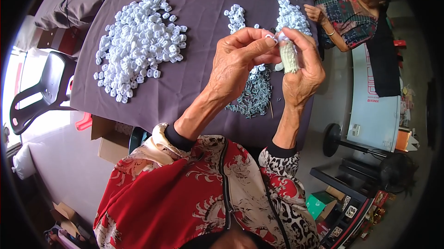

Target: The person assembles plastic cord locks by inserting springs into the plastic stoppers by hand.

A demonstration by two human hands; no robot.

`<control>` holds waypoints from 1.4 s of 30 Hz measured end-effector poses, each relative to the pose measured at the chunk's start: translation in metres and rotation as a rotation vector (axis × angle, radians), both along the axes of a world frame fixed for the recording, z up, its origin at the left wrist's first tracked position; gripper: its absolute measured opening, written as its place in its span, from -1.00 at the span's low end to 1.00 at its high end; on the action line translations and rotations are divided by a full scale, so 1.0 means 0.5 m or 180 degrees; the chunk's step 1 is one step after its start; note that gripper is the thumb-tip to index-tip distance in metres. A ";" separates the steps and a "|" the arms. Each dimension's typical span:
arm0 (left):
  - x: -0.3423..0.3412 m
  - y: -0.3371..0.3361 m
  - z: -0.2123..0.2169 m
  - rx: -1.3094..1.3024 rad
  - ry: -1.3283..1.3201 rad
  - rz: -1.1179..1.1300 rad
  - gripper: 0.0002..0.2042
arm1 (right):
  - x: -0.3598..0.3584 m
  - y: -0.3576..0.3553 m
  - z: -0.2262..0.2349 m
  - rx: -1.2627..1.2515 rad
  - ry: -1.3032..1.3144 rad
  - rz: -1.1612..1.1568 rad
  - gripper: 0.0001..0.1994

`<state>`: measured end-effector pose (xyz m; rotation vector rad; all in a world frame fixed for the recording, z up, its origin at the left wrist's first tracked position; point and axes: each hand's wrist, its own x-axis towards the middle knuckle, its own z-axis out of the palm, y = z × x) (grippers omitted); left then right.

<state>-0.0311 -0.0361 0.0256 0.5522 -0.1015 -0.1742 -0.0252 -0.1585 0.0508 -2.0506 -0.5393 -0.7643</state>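
Both hands are raised close together above the right part of the cloth-covered table. My left hand (236, 57) pinches a small white plastic piece (273, 39) between thumb and fingertips. Right beside it, my right hand (305, 61) is closed around another small white piece (282, 36), partly hidden by the fingers. A cream ribbed knit sleeve (289, 58) covers one finger or thumb of the right hand. Beneath the hands lies a heap of tiny grey-blue parts (252, 96). To the left spreads a large pile of white oval plastic pieces (141, 41) with openings in them.
Smaller white heaps lie beyond my hands (236, 15) and near the table's right edge (292, 17). A thin stick (271, 110) rests by the grey-blue parts. Another person (344, 15) sits at the right, hands over the table. A dark chair (48, 85) stands left, a fan (395, 172) right.
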 end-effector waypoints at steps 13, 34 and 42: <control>0.016 0.005 -0.022 0.0753 -0.0180 -0.0058 -0.87 | 0.005 -0.045 0.020 0.0352 0.1277 0.0485 -0.74; -0.002 0.009 0.014 0.0930 -0.0034 0.0390 -0.88 | 0.008 -0.015 0.033 0.1417 0.1248 0.0599 -0.73; 0.001 0.012 0.007 0.0777 -0.0160 0.0448 -0.86 | 0.009 0.005 0.037 0.1267 0.1234 0.0526 -0.73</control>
